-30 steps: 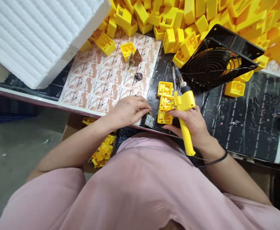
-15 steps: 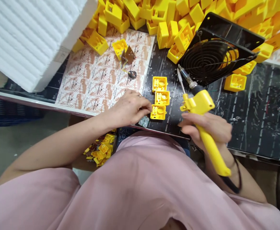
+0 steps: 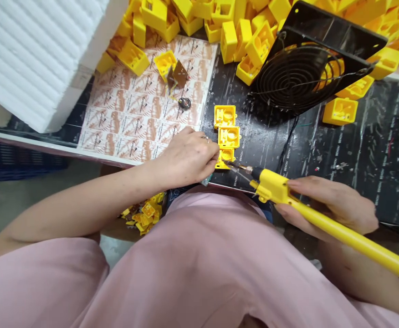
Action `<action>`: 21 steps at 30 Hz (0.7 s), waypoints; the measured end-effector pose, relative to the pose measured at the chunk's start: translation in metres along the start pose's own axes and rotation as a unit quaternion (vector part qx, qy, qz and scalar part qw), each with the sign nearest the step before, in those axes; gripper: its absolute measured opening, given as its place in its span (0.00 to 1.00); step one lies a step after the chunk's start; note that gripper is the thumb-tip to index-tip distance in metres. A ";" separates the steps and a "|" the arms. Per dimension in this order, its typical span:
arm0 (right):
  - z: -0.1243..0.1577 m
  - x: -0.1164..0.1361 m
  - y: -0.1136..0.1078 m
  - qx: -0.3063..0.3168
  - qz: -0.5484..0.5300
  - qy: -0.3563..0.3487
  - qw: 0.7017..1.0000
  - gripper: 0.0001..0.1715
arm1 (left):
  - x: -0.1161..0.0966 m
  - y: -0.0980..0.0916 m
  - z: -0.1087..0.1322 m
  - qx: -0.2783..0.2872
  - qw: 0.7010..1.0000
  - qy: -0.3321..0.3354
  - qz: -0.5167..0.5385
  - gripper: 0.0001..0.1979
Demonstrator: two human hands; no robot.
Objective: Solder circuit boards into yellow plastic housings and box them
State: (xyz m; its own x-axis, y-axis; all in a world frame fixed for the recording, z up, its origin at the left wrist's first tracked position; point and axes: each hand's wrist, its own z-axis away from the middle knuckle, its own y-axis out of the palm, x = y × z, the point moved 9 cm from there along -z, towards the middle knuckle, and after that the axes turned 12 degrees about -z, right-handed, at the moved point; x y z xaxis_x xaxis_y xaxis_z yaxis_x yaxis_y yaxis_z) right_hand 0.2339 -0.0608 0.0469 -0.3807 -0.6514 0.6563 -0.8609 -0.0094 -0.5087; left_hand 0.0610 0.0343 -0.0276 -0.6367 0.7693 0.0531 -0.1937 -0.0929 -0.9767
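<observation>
Three open yellow boxes (image 3: 229, 137) in row on black desk (image 3: 363, 159), near front edge. Right hand (image 3: 336, 205): grip closed around one yellow soldering iron (image 3: 274, 186), tip at nearest box. Left hand (image 3: 191, 155): fingertips pinched together at same box; cannot tell whether grip holds anything. One black fan (image 3: 284, 84), one white foam block (image 3: 45, 54); heaped yellow cases (image 3: 228, 42) too many to count. Desk print repeats, seemingly "BENCH"; lettering on brown-printed sheet (image 3: 138, 109) illegible.
</observation>
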 end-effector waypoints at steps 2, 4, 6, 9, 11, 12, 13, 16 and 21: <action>-0.003 -0.002 0.004 0.019 -0.040 -0.012 0.999 0.22 | -0.003 -0.002 -0.002 0.006 1.000 0.018 -0.018 0.12; -0.005 -0.004 0.006 0.038 -0.055 -0.012 0.998 0.17 | -0.005 -0.004 -0.005 0.011 0.999 0.030 -0.029 0.11; -0.006 -0.002 0.008 0.056 -0.051 -0.027 0.997 0.12 | -0.006 -0.004 -0.007 0.026 0.998 0.035 -0.036 0.11; -0.008 0.000 0.011 0.063 -0.030 -0.037 0.997 0.09 | -0.006 -0.004 -0.010 0.054 0.997 0.031 -0.038 0.11; -0.009 -0.001 0.014 0.071 -0.022 -0.031 0.997 0.09 | -0.006 -0.004 -0.012 0.067 0.997 0.026 -0.035 0.10; -0.009 -0.001 0.015 0.079 -0.020 -0.030 0.996 0.09 | -0.005 -0.005 -0.012 0.069 0.997 0.024 -0.031 0.10; -0.009 0.000 0.016 0.089 -0.019 -0.033 0.995 0.11 | -0.005 -0.005 -0.013 0.068 0.997 0.022 -0.026 0.10; -0.009 0.005 0.013 0.106 -0.022 -0.046 0.993 0.12 | -0.004 -0.008 -0.012 0.050 0.999 0.017 -0.012 0.11; -0.004 -0.010 0.001 0.112 0.009 0.074 0.991 0.15 | -0.004 -0.006 -0.011 0.042 0.999 0.017 -0.003 0.11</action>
State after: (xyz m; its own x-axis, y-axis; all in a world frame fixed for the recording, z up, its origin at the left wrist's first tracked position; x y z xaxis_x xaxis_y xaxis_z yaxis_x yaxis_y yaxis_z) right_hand 0.2357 -0.0512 0.0423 -0.4543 -0.5343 0.7128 -0.7640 -0.1777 -0.6202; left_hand 0.0726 0.0388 -0.0245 -0.6106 0.7904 0.0498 -0.2599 -0.1406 -0.9553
